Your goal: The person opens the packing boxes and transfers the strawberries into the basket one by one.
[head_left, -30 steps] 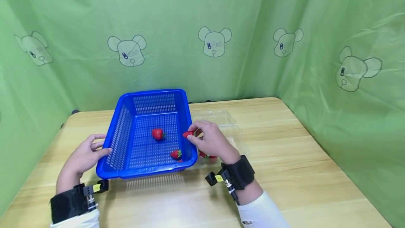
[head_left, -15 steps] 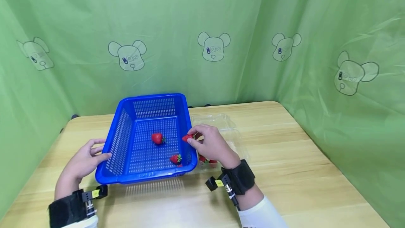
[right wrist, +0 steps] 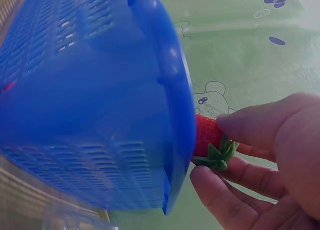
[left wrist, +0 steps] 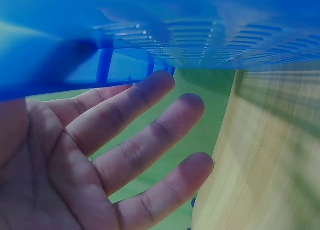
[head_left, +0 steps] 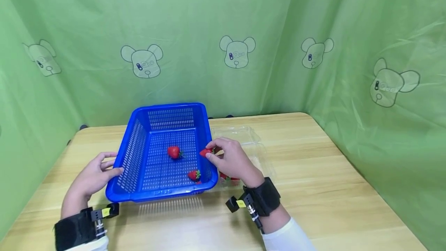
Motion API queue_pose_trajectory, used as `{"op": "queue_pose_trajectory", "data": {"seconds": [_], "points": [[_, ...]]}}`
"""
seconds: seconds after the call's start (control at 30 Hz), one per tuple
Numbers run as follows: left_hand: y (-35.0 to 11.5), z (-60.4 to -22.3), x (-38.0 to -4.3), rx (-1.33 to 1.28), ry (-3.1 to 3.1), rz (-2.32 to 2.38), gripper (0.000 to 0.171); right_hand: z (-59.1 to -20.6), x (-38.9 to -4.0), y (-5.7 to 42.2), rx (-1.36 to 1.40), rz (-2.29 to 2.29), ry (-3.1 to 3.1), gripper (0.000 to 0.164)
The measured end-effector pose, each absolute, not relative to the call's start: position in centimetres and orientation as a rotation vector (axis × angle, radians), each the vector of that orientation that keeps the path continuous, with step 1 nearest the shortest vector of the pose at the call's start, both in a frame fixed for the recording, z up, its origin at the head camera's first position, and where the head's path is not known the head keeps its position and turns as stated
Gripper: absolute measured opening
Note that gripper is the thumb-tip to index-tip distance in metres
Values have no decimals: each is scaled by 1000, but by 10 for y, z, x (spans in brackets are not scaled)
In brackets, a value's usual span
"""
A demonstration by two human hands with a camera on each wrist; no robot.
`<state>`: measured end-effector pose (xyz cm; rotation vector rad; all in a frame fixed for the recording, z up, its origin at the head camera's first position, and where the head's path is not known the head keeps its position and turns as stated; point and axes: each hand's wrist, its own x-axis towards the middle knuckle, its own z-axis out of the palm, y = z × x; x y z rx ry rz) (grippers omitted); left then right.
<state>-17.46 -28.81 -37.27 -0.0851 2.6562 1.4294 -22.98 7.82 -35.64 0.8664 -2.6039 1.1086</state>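
Note:
A blue plastic basket [head_left: 168, 195] with slotted walls sits on the table, its near side raised above a shadow. My left hand [head_left: 92, 175] holds its left rim, thumb over the top and index finger beneath; the other fingers extend outside, as the left wrist view [left wrist: 115, 155] shows. At the right rim, my right hand [head_left: 231, 160] pinches a red strawberry [right wrist: 207, 137] by its leafy end between thumb and fingers, tip toward the basket. Inside lie one strawberry [head_left: 173, 152] near the middle and another [head_left: 193, 175] at the near right corner, with a bit of red below it.
Right of the basket stands an open clear plastic box [head_left: 259, 152], partly behind my right hand, with several strawberries [head_left: 228, 176] in it. A green curtain [head_left: 195, 14] with bear drawings surrounds the wooden table [head_left: 313, 189] at the back and sides.
The head view has tilted slightly, so the scene sits a little lower in it. Both hands keep their holds; the right hand and its strawberry have hardly moved at the rim.

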Motion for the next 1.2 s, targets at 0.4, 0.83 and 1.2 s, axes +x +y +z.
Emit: {"op": "queue_pose_trajectory", "data": {"seconds": [0.4,0.83,1.2], "points": [[-287,-373,-176,-90,2660,1420,63,-361,-225,72,941,1096,-2568,10],[-288,-373,-174,-100,2657,1431,62,-365,-226,66,979,1072,-2522,10],[-290,-374,-176,-97,2650,1423,63,-366,-226,62,995,1048,-2506,11]]}}
